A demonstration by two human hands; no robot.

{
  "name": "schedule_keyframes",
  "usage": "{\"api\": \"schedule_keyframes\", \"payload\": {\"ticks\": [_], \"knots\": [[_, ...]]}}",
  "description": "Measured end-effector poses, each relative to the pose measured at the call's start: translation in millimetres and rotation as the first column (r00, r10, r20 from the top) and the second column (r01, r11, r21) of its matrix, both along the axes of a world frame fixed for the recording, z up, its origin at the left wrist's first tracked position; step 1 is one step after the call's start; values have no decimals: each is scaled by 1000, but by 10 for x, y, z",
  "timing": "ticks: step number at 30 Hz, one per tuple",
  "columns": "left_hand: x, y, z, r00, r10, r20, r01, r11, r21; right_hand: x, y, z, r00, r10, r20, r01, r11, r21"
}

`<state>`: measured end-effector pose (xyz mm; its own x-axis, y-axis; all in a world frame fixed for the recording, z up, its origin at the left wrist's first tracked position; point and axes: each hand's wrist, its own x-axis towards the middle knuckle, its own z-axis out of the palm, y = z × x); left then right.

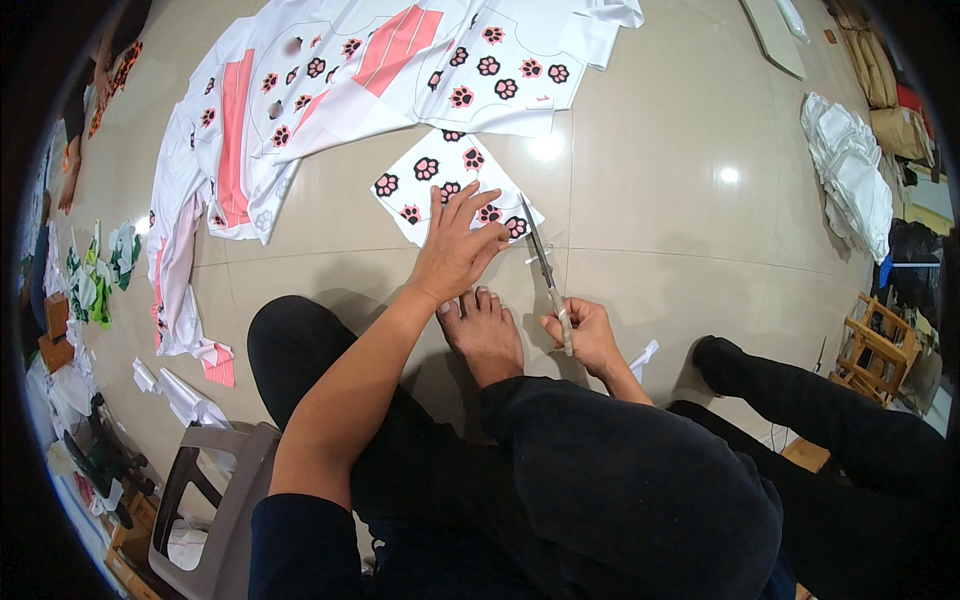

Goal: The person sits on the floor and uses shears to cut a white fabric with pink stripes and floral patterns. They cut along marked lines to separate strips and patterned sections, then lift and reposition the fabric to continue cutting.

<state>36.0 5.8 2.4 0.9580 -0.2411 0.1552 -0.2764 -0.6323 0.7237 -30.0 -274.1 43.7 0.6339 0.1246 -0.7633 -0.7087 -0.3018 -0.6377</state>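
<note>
On the tiled floor before me lies a small white piece of fabric [427, 168] printed with pink and black paws. My left hand [458, 247] rests over it, fingers spread, with the fingertips on or just above the cloth. A pair of long scissors [542, 262] is in my right hand [590, 338], which grips the handles. Its blades point away from me and reach the right corner of the piece; whether cloth lies between them I cannot tell. Beyond spreads a larger sheet of white printed fabric [330, 95] with pink stripes and the same paws.
My bare foot [487, 335] stands between my hands. A grey plastic stool [265, 465] is at lower left, near white scraps [190, 400]. Bundled white cloth [848, 175] lies at right, above a wooden stool [880, 345]. Another person's hand [103, 85] shows at far left.
</note>
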Motion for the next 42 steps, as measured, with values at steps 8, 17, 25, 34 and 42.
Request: {"api": "schedule_keyframes", "payload": {"ticks": [8, 17, 25, 34, 42], "knots": [[2, 2, 19, 1000, -4, 2, 4, 1000, 7, 111, 80, 49, 1000, -20, 0, 20, 1000, 22], [4, 2, 14, 1000, -4, 18, 4, 1000, -1, 144, 116, 0, 1000, -15, 26, 14, 1000, 25], [6, 1, 14, 1000, 0, 11, 0, 1000, -6, 104, 70, -51, 999, 13, 47, -13, 1000, -4], [8, 26, 28, 999, -36, -4, 36, 999, 24, 39, -5, 26, 999, -46, -20, 46, 999, 5], [5, -106, 65, 926, 376, 7, -372, 913, 166, -219, -213, 25, 997, -69, -32, 70, 996, 49]]}}
